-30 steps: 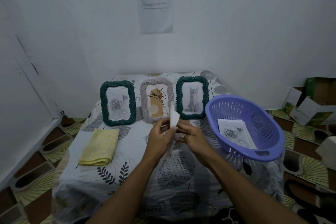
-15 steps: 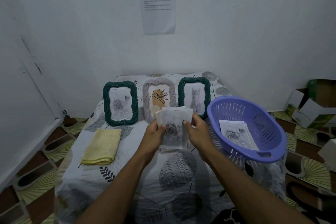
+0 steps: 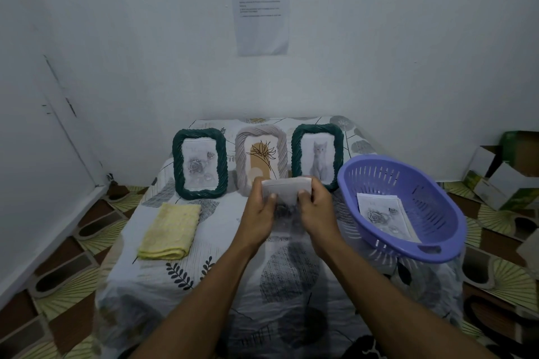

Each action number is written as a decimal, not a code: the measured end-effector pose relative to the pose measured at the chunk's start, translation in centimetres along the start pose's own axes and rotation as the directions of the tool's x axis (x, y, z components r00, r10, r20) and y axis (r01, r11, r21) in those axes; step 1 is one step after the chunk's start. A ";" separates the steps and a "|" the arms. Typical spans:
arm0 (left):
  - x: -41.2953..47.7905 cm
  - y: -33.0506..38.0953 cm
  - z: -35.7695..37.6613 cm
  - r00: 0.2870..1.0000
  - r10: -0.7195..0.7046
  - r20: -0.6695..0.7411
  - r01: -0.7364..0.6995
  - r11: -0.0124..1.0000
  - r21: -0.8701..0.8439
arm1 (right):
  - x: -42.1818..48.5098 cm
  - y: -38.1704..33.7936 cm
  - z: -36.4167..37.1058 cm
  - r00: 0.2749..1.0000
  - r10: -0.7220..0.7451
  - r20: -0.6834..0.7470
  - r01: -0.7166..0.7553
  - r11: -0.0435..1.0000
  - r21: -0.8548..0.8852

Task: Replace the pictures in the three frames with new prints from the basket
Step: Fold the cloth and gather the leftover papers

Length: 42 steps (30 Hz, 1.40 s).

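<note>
The left hand [image 3: 258,214] and the right hand [image 3: 316,213] grip a small stack of white paper prints [image 3: 287,189] between them. Each hand's thumb lies curled over the near face and its fingers reach behind an edge. The stack is held above the tabletop [image 3: 204,285], which is draped in a white cloth with leaf and circle patterns, and it hides the foot of the middle frame.

Just behind it stands that pale grey twisted-rope frame [image 3: 261,154], showing a tan plant drawing. To its left is a dark green rope frame [image 3: 199,163] with a rose picture, and to its right a matching green frame [image 3: 317,154] with a grey kitten. All three stand upright in a row near the wall.

Right of the hands sits a purple slotted plastic basket [image 3: 423,183] with more rose prints [image 3: 382,217] lying inside. A folded yellow cloth [image 3: 170,232] lies on the left of the tabletop. A printed sheet [image 3: 262,9] hangs on the wall above.
</note>
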<state>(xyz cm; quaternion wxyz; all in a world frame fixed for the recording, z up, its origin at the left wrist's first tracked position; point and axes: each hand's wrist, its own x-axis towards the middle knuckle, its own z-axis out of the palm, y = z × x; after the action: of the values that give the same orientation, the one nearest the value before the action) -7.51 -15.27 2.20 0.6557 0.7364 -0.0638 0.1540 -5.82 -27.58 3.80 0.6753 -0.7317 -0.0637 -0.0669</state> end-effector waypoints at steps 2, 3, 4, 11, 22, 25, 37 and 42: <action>0.1 -0.1 0.1 1.000 0.005 0.004 -0.005 1.000 -0.001 | 0.3 0.0 -0.2 1.000 0.001 -0.008 -0.001 1.000 0.010; 0.0 -0.4 0.1 1.000 -0.004 0.008 0.004 1.000 0.002 | 0.2 0.2 -0.3 1.000 0.016 -0.005 -0.016 1.000 0.010; -0.2 -0.9 0.2 1.000 -0.016 0.006 0.016 1.000 0.012 | 0.1 0.5 -0.4 0.999 0.034 0.002 -0.034 0.999 0.003; -0.8 -2.5 0.8 0.998 -0.064 -0.010 0.065 0.992 0.112 | -0.8 1.6 -1.2 0.996 0.093 -0.009 -0.094 0.994 -0.058; 2.3 2.7 6.3 0.986 -0.122 0.113 0.113 0.990 0.085 | 6.1 -4.7 -12.0 0.963 0.078 -0.259 -0.116 0.984 -0.137; 2.5 2.2 9.1 0.976 -0.158 0.150 0.125 0.970 0.210 | 8.1 -2.2 -16.9 0.915 0.168 -0.366 -0.251 0.949 -0.193; 2.5 -0.2 12.6 0.979 -0.157 0.134 0.130 0.973 0.191 | 9.9 4.7 -19.4 0.875 0.334 -0.350 -0.484 0.610 -0.627; 2.5 -0.1 12.5 0.986 -0.121 0.119 0.097 0.977 0.192 | 8.7 3.8 -18.5 0.918 0.275 -0.288 -0.380 0.396 -0.836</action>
<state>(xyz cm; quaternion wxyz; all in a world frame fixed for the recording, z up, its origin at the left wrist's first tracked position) -3.34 -27.25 1.70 0.5860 0.8052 -0.0512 0.0748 3.20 -46.29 3.10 0.2038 -0.9659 0.1598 0.0064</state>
